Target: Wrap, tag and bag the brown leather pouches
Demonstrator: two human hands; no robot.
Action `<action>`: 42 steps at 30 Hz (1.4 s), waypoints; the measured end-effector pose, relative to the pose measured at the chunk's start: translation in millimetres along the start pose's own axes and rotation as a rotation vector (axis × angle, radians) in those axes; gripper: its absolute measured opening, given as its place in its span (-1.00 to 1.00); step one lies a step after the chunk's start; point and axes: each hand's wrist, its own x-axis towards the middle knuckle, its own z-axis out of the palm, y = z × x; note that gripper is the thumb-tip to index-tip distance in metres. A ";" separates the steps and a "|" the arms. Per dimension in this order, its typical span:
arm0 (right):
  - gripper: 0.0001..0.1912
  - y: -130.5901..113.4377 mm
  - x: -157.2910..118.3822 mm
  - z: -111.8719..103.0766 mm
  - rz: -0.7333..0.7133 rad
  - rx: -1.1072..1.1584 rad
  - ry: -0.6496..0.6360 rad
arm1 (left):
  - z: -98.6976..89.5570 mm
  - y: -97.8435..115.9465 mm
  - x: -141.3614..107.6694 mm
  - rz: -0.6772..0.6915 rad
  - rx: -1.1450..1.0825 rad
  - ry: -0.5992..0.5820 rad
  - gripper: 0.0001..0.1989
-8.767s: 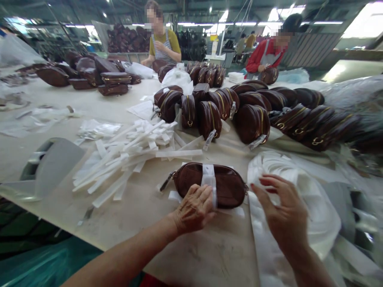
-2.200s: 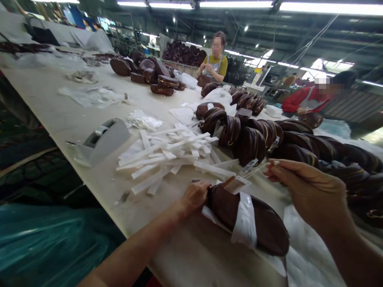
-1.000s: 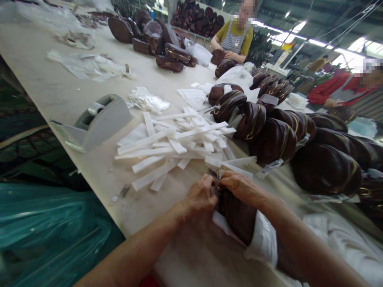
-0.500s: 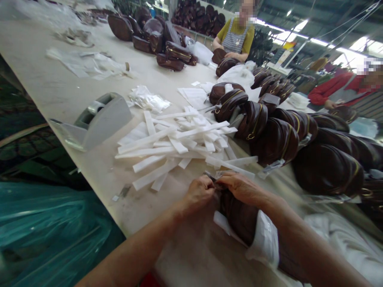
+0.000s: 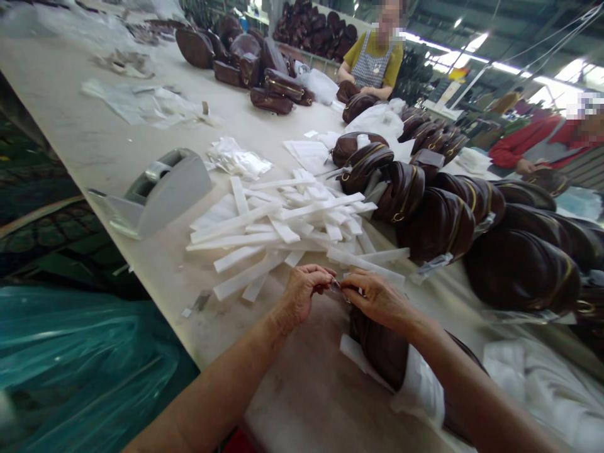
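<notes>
A dark brown leather bag (image 5: 382,352) lies in front of me, partly under my right forearm. A white wrap (image 5: 419,384) goes around its middle, and a white strip (image 5: 356,358) sticks out along its left side. My left hand (image 5: 302,292) is closed in a pinch just past the bag's far end. Facing it, my right hand (image 5: 377,299) pinches at the same spot. Between the fingertips is a small shiny piece, perhaps with clear film, too small to name. Beyond both hands lies a pile of white foam strips (image 5: 283,220).
A grey tape dispenser (image 5: 174,189) stands left, near the table edge. Many brown bags (image 5: 438,220) line the right side; more bags (image 5: 245,60) lie at the back. Teal plastic (image 5: 85,358) hangs lower left. Two people work across the table, one in a checked apron (image 5: 370,63).
My left hand has turned and lifted slightly, its fingers now pinching at the tips. The small shiny piece now shows between my hands. The view has shifted slightly.
</notes>
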 end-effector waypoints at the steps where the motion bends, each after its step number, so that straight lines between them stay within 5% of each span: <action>1: -0.79 0.5 0.6 1.3 0.001 -0.006 0.006 | 0.0 -0.2 0.1 -0.002 -0.007 0.002 -0.85; 10: -0.81 7.4 -0.9 1.7 0.051 -0.020 0.039 | 0.4 -3.3 0.9 -0.021 -0.015 -0.034 -0.79; 15: -0.83 7.6 -2.4 2.8 0.061 -0.029 0.121 | 6.7 -12.1 -1.4 -0.047 0.119 -0.128 -0.47; 20: -0.85 7.8 -2.9 4.8 0.019 -0.043 0.198 | 11.2 -16.2 -2.2 0.020 0.201 -0.142 -0.73; 29: -0.84 5.1 -1.3 5.7 -0.072 -0.079 0.298 | 10.9 -15.6 -2.9 0.006 0.152 -0.109 -0.77; 38: -0.82 7.9 4.9 -7.6 -0.077 0.090 0.226 | 3.0 -5.6 2.3 -0.047 -0.102 -0.080 -0.83; 42: -0.56 24.0 5.5 -4.0 -0.079 0.063 0.108 | 0.8 -0.9 3.4 -0.105 -0.222 -0.095 -0.82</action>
